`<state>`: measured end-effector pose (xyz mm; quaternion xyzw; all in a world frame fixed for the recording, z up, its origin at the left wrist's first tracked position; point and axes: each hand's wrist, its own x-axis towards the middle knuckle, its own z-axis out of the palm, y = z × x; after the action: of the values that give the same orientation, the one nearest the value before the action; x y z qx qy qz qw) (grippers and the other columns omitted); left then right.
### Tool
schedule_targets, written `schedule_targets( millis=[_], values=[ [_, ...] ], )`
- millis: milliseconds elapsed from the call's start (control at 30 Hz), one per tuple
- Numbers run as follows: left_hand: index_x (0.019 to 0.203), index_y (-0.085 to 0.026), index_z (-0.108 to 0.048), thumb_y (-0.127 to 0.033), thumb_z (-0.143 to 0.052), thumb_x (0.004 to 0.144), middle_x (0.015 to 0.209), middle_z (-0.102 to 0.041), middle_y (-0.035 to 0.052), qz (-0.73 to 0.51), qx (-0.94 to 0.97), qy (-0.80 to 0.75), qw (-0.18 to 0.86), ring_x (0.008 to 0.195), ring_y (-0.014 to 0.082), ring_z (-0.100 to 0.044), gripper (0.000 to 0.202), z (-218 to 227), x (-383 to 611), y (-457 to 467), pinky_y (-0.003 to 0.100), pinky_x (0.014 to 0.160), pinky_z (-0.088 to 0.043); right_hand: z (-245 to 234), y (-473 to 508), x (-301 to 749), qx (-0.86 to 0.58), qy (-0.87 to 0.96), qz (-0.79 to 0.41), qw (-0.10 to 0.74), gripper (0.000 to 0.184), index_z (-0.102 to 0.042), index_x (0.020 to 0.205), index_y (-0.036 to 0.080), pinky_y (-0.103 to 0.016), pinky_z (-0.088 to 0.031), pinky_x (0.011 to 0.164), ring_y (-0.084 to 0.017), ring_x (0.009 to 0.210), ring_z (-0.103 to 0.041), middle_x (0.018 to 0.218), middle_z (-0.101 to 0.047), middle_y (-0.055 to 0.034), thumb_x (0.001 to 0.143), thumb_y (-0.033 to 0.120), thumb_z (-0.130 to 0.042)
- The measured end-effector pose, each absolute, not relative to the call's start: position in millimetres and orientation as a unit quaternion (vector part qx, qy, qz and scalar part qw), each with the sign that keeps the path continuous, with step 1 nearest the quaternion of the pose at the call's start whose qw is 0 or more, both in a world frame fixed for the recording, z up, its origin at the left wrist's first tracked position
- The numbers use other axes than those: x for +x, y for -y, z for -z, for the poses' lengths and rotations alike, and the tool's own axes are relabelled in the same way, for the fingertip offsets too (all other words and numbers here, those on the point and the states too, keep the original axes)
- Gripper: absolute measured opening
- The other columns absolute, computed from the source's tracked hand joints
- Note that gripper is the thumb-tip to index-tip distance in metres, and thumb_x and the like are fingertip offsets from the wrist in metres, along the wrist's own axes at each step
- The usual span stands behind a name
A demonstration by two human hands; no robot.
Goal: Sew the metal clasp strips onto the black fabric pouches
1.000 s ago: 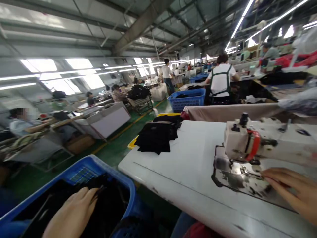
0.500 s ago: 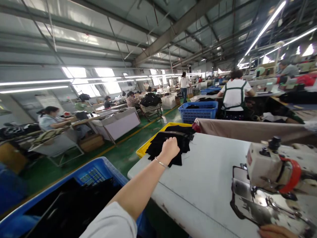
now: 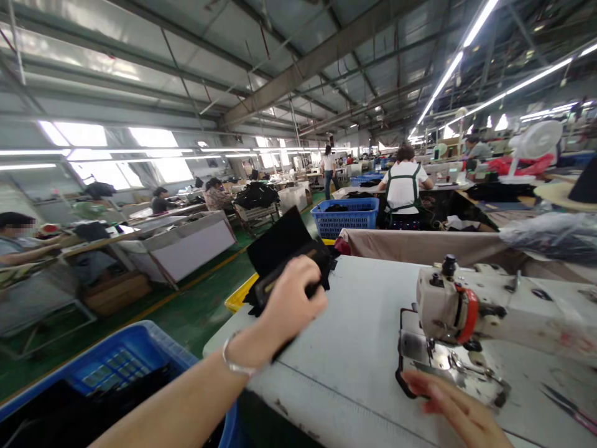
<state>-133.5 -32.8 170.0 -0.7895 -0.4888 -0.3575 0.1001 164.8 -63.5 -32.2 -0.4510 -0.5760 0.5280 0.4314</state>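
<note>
My left hand (image 3: 293, 298), with a bracelet at the wrist, is closed on a black fabric piece (image 3: 280, 242). One flap of it stands up beyond my fingers, over the black pile at the table's far left corner. Partly under that pile is a yellow basket (image 3: 240, 294). My right hand (image 3: 450, 401) is at the front of the white sewing machine (image 3: 436, 305), fingers stretched out and slightly blurred by motion. Nothing shows in it. Its fingertips are by the machine's metal plate (image 3: 413, 345); whether they touch it I cannot tell.
A blue basket (image 3: 156, 339) with black fabric stands left of the white table (image 3: 354, 323). Scissors (image 3: 571, 407) lie at the right. Beyond the table are a cloth-covered edge (image 3: 410, 247), another blue basket (image 3: 347, 218) and a seated co-worker (image 3: 403, 183).
My left hand has come back from the pile, lifting a black fabric piece. My right hand has come further into view beside the machine. The view has turned to the right.
</note>
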Motion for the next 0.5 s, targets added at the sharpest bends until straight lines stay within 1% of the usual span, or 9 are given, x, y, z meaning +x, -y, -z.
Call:
schedule_targets(
  millis=[67, 100, 167, 200, 233, 300, 367, 433, 500],
  values=[
    [0.082, -0.020, -0.060, -0.016, -0.071, 0.074, 0.096, -0.067, 0.0057, 0.304, -0.851, 0.428, -0.019, 0.091, 0.0215, -0.063, 0.014, -115, -106, 64, 0.036, 0.088, -0.055, 20, 70, 138, -0.395, 0.461, -0.661, 0.442, 0.070, -0.077, 0.115, 0.024, -0.048, -0.057, 0.092, -0.034, 0.111, -0.069, 0.117, -0.074, -0.0160, 0.082, 0.080, -0.053],
    [0.082, -0.021, -0.060, -0.019, -0.075, 0.072, 0.100, -0.069, 0.0055, 0.274, -0.880, 0.382, -0.076, 0.094, 0.0219, -0.064, 0.018, -86, -93, 80, 0.034, 0.090, -0.055, 16, 75, 128, -0.388, 0.435, -0.684, 0.439, 0.065, -0.077, 0.111, 0.022, -0.048, -0.057, 0.092, -0.033, 0.107, -0.070, 0.112, -0.075, -0.0157, 0.082, 0.077, -0.058],
    [0.084, -0.025, -0.062, -0.026, -0.075, 0.081, 0.105, -0.073, 0.0022, 0.222, -0.930, 0.260, -0.138, 0.101, 0.0216, -0.067, 0.013, -38, -76, 105, 0.032, 0.094, -0.054, 10, 86, 119, -0.399, 0.443, -0.685, 0.419, 0.051, -0.076, 0.095, 0.018, -0.044, -0.056, 0.089, -0.031, 0.097, -0.071, 0.101, -0.076, -0.0132, 0.077, 0.065, -0.072],
    [0.094, -0.026, -0.065, -0.029, -0.076, 0.083, 0.110, -0.073, 0.0026, 0.230, -0.924, 0.256, -0.165, 0.106, 0.0225, -0.067, 0.016, -23, -72, 115, 0.033, 0.099, -0.052, 8, 92, 120, -0.409, 0.459, -0.677, 0.405, 0.045, -0.075, 0.091, 0.017, -0.041, -0.056, 0.087, -0.030, 0.094, -0.070, 0.098, -0.076, -0.0118, 0.076, 0.060, -0.076],
    [0.107, -0.027, -0.065, -0.036, -0.078, 0.082, 0.119, -0.071, 0.0057, 0.248, -0.912, 0.273, -0.180, 0.112, 0.0251, -0.066, 0.030, -14, -70, 123, 0.036, 0.103, -0.051, 6, 98, 123, -0.419, 0.469, -0.673, 0.390, 0.043, -0.074, 0.089, 0.017, -0.040, -0.055, 0.086, -0.030, 0.093, -0.070, 0.095, -0.076, -0.0107, 0.075, 0.058, -0.078],
    [0.134, -0.026, -0.057, -0.047, -0.083, 0.076, 0.136, -0.063, 0.0122, 0.273, -0.869, 0.362, -0.199, 0.126, 0.0316, -0.059, 0.067, -12, -70, 134, 0.044, 0.111, -0.047, 0, 110, 132, -0.440, 0.468, -0.675, 0.363, 0.045, -0.073, 0.095, 0.017, -0.040, -0.054, 0.088, -0.031, 0.096, -0.070, 0.097, -0.076, -0.0094, 0.078, 0.059, -0.074],
    [0.148, -0.026, -0.046, -0.049, -0.086, 0.072, 0.146, -0.057, 0.0147, 0.252, -0.830, 0.444, -0.226, 0.133, 0.0354, -0.054, 0.089, -23, -70, 140, 0.050, 0.114, -0.045, -13, 121, 140, -0.450, 0.484, -0.666, 0.345, 0.047, -0.072, 0.103, 0.018, -0.040, -0.053, 0.093, -0.031, 0.101, -0.070, 0.101, -0.076, -0.0085, 0.080, 0.058, -0.073],
    [0.150, -0.025, -0.045, -0.040, -0.085, 0.072, 0.144, -0.059, 0.0140, 0.209, -0.812, 0.482, -0.257, 0.128, 0.0362, -0.058, 0.089, -37, -66, 142, 0.051, 0.111, -0.046, -30, 130, 146, -0.430, 0.532, -0.648, 0.334, 0.045, -0.070, 0.110, 0.019, -0.041, -0.052, 0.095, -0.030, 0.104, -0.069, 0.106, -0.075, -0.0075, 0.078, 0.051, -0.076],
    [0.137, -0.025, -0.059, -0.029, -0.079, 0.075, 0.127, -0.071, 0.0097, 0.188, -0.800, 0.493, -0.286, 0.112, 0.0334, -0.066, 0.066, -51, -61, 142, 0.048, 0.101, -0.051, -46, 136, 149, -0.401, 0.592, -0.617, 0.328, 0.038, -0.070, 0.111, 0.022, -0.040, -0.052, 0.094, -0.028, 0.103, -0.068, 0.106, -0.074, -0.0058, 0.079, 0.042, -0.077]
  ],
)
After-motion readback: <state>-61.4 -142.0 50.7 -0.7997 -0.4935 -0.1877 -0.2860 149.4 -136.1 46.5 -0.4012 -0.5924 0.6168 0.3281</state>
